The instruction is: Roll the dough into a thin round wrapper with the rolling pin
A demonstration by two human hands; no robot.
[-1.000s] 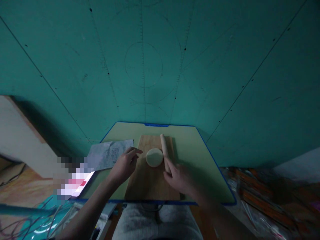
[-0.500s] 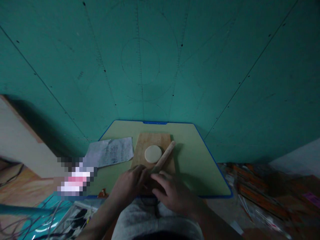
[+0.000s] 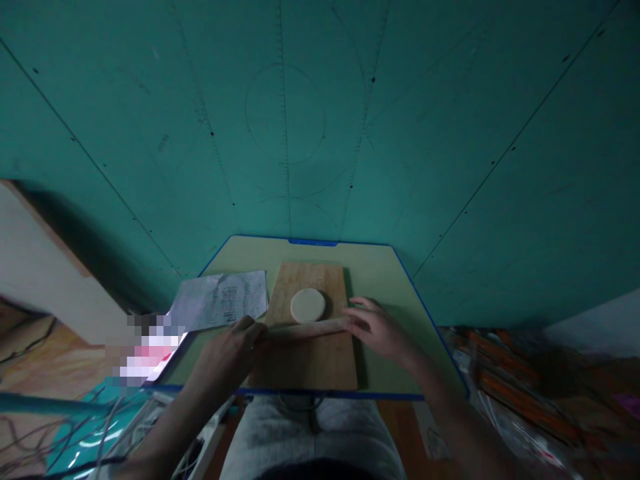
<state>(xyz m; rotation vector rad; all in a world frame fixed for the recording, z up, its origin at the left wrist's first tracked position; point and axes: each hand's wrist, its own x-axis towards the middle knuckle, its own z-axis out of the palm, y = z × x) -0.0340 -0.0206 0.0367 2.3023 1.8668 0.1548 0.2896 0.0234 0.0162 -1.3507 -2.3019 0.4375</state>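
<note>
A wooden rolling pin [image 3: 305,331] lies crosswise just in front of a flat, round, pale disc of dough [image 3: 308,306]. Both are on a wooden cutting board [image 3: 315,367]. My left hand [image 3: 239,343] is closed around the pin's left end, past the board's left edge. At the right end, my right hand [image 3: 373,325] grips the pin between thumb and fingers, with some fingers stretched outward. Neither hand touches the dough.
The board lies on a pale table [image 3: 387,280] with a blue rim. Written paper sheets [image 3: 225,300] lie left of it, near a pixelated bright patch [image 3: 150,353]. A green wall [image 3: 310,133] rises behind. Cables and boxes clutter the floor on both sides.
The rolling pin has turned from slanting away on the dough's right to lying crosswise in front of it. My hands have moved apart, my right hand to the pin's right end.
</note>
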